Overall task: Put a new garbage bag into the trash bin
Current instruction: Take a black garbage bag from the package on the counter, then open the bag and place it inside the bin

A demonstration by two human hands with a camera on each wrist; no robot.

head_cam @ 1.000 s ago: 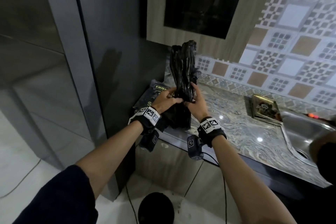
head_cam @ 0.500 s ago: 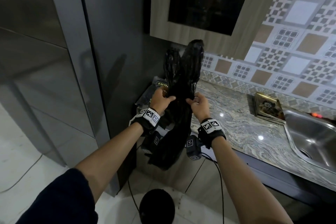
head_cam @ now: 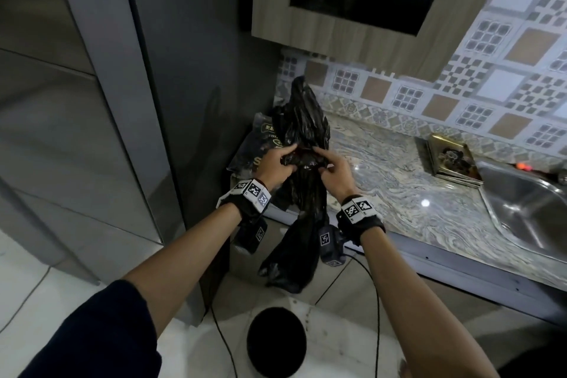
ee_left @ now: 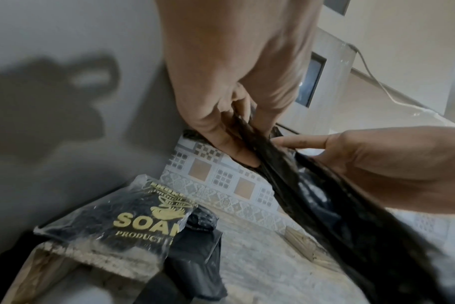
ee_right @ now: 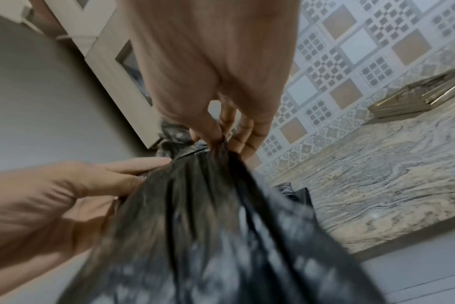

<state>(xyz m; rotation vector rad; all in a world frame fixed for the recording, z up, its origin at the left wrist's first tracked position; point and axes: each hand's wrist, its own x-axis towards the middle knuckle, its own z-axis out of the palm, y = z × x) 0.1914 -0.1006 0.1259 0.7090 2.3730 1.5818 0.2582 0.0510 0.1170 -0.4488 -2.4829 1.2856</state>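
A black garbage bag (head_cam: 302,224) hangs crumpled in front of the counter edge, its top end sticking up above my hands. My left hand (head_cam: 277,163) pinches the bag's gathered plastic from the left; my right hand (head_cam: 333,167) pinches it from the right, the two almost touching. In the left wrist view the left hand (ee_left: 237,131) has thumb and fingers closed on the black film (ee_left: 312,191). The right wrist view shows the right hand (ee_right: 221,133) pinching a bunched fold of the bag (ee_right: 208,226). The round black trash bin (head_cam: 276,342) stands on the floor below.
A packet of bags (head_cam: 256,149) with gold lettering lies on the marble counter (head_cam: 399,187) beside the grey fridge (head_cam: 92,101). A steel sink (head_cam: 527,218) and a brass tray (head_cam: 451,159) are to the right. Cables hang below the counter.
The bag has come down: its top ends stood high before and now sit lower. Both hands have drawn closer together on the plastic, and the bag's lower end hangs nearer the bin.
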